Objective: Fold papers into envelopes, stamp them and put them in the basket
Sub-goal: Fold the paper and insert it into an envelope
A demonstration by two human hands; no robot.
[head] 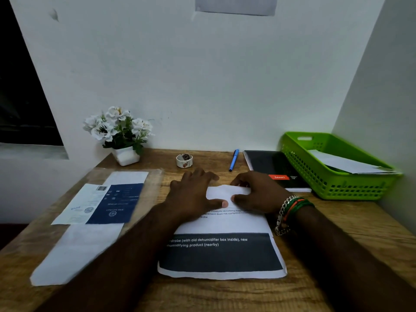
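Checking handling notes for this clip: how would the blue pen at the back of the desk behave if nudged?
The slim blue pen looks light, so it likely slides easily on the wooden desk. Its round barrel may roll sideways.

basket point(333, 176) right of notebook point(270, 165); pen point(233, 159) left of notebook

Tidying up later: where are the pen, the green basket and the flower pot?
pen point(234, 160), head view, mid-barrel.
green basket point(333, 186), head view, front wall.
flower pot point(126, 156), head view, white side.
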